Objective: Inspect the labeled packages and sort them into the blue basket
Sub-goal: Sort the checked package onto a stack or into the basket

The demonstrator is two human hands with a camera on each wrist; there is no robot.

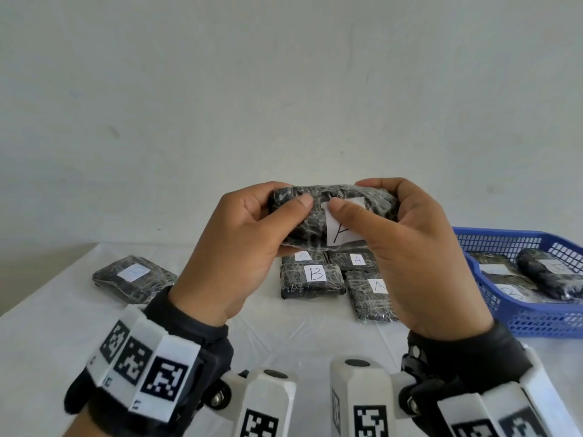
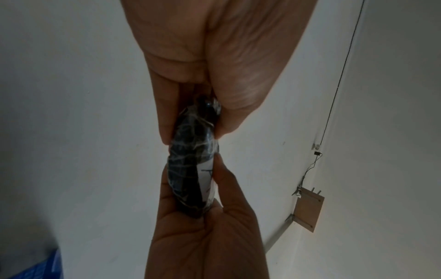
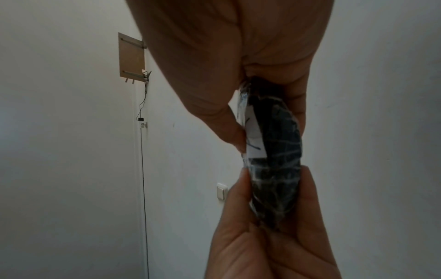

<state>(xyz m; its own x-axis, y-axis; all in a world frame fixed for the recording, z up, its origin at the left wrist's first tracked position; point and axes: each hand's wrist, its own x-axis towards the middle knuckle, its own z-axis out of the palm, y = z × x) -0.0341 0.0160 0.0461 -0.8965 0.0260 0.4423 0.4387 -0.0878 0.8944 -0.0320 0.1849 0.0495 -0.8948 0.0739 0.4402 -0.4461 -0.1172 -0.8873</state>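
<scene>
I hold one wrapped package up above the table, between both hands. My left hand grips its left end, thumb on the near face and fingers curled round the far side. My right hand grips the right end the same way, its thumb pressing on the white paper label, which shows part of a handwritten black stroke. The package is a soft, dark, pillow-shaped bundle wound in clear, wrinkled plastic film that catches the light in pale streaks. In the wrist views it appears edge-on, thick in the middle and tapering toward each pinched end.

Below the held package, four flat rectangular packages of the same wrapping lie in a tight cluster on the table: one marked B, and three marked A, among them the near-right one. One more package lies apart at the left; I cannot read its label. The blue basket, rigid plastic with lattice walls, stands at the right and contains several packages.

The table is covered in white, faintly creased cloth. Behind it is a plain off-white wall. The wrist views show a small wooden panel fixed to the wall with a thin black cable hanging from it, and a pale wall switch.
</scene>
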